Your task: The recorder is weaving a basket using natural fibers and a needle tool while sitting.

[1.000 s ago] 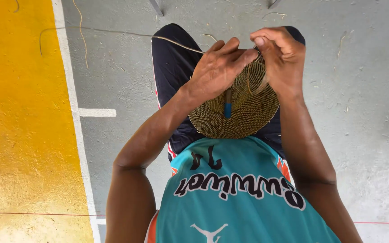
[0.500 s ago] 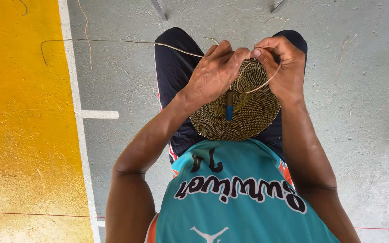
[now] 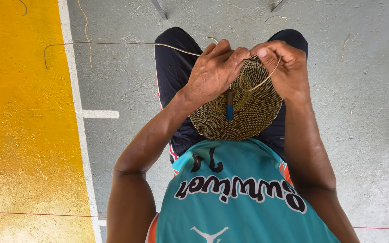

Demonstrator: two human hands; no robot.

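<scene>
Round woven disc (image 3: 241,112), flat coiled work in olive-tan fibre, resting on the lap over dark shorts (image 3: 174,76), at the centre of view; far rim tilted up toward the hands. Left hand (image 3: 212,76) at the disc's upper-left rim, fingers closed over the edge and pressed on it, with a short stick-like tool with blue tip (image 3: 229,105) hanging from under the palm across the disc face. Right hand (image 3: 282,67) at the disc's upper-right rim, thumb and forefinger pinching a pale working strand (image 3: 264,81) that curves in a loop over the rim. Long loose strand (image 3: 113,43) running left from the disc, across grey concrete floor (image 3: 361,112) to a white painted line (image 3: 75,112) and yellow painted area (image 3: 19,135). Progress, judged: many tight coils complete, disc broad and even; stitching under way at far rim; plenty of strand unused, so further rounds likely left. Teal jersey (image 3: 239,193) nearest the viewer, below the disc
</scene>
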